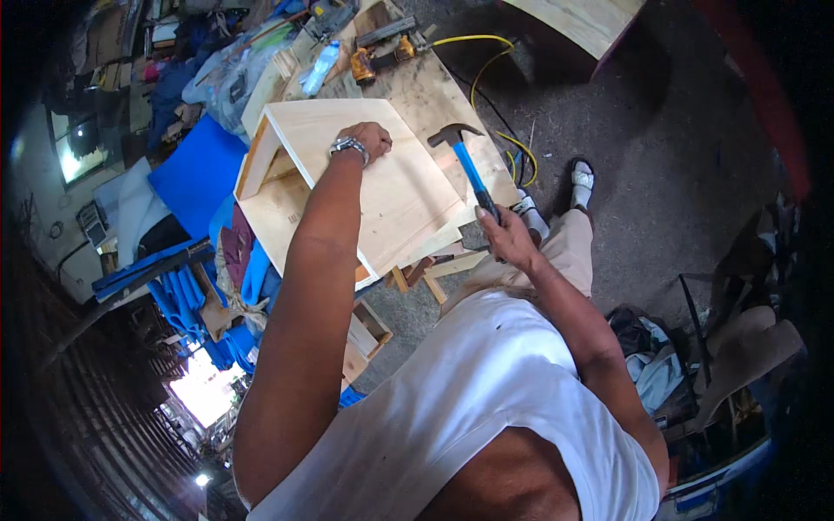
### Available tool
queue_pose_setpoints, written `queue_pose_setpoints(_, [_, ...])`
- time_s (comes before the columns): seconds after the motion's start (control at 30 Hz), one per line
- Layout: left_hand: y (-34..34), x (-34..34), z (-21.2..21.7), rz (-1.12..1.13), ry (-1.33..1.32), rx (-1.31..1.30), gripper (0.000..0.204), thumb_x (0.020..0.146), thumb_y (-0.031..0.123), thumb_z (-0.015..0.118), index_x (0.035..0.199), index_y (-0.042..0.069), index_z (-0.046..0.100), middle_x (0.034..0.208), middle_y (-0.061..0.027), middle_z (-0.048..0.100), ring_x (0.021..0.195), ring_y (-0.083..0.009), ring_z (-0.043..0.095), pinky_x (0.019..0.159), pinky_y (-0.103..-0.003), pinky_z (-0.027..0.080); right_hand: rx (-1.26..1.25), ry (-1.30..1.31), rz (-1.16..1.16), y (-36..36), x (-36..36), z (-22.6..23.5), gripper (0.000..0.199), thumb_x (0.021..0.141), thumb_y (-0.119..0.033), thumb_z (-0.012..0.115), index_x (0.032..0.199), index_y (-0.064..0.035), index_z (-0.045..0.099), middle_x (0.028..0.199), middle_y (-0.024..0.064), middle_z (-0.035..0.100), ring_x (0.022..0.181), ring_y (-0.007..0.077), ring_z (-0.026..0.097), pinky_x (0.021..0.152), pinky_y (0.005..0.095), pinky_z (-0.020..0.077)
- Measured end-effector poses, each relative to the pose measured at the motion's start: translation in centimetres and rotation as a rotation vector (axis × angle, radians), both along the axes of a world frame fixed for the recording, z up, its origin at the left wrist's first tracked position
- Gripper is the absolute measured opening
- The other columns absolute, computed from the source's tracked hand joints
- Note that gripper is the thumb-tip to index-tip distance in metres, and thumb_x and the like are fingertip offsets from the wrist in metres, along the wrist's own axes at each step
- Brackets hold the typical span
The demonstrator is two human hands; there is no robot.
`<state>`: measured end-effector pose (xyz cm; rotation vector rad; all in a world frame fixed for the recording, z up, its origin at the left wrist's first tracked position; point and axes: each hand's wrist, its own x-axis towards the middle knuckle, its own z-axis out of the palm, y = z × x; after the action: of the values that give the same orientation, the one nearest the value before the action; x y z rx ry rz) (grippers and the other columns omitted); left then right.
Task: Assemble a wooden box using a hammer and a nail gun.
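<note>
My right hand [511, 239] is wrapped round the dark grip of a claw hammer [470, 165] with a blue shaft. The hammer's dark head is raised beside a pale plywood box [408, 182]. My left hand [373, 141], with a metal watch [349, 146] at the wrist, rests closed on the box's top panel. Its fingers are curled under, and what they hold, if anything, is hidden. The box has an open side at the left, partly covered by my left forearm, and stands on a worn wooden worktable [434, 95].
A yellow-and-black nail gun [380, 59] and a plastic bottle [321, 68] lie on the far part of the table. A yellow hose [478, 40] trails to the floor on the right. Blue sheets [200, 174] and clutter crowd the left. Another plywood panel [582, 22] is at the far right.
</note>
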<state>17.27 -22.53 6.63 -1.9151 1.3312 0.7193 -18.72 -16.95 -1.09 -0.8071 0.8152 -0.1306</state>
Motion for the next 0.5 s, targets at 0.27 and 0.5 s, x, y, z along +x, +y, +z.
queue_pose_setpoints(0.27, [0.5,0.1,-0.7,0.015,-0.005,-0.008,0.024,0.087,0.032,0.065,0.106,0.023,0.076,0.106,-0.001,0.075,0.107,-0.0214,0.067,0.096,-0.036,0.051,0.012,0.019,-0.023,-0.8,4.2,1.1,0.054,0.096,-0.057,0.054,0.085,-0.0039,0.057,0.063,0.0021,0.053,0.051,0.0126,0.052,0.047,0.0329,0.0454])
queue_pose_setpoints(0.5, [0.2,0.1,-0.3,0.008,-0.009,-0.011,0.024,0.087,0.033,0.065,0.106,0.023,0.077,0.108,-0.0036,0.074,0.109,-0.0251,0.067,0.097,-0.039,0.051,0.031,0.04,-0.228,0.9,8.9,2.0,0.047,0.097,-0.048,0.057,0.088,-0.0023,0.058,0.063,0.0027,0.054,0.048,0.0115,0.051,0.045,0.0308,0.0439])
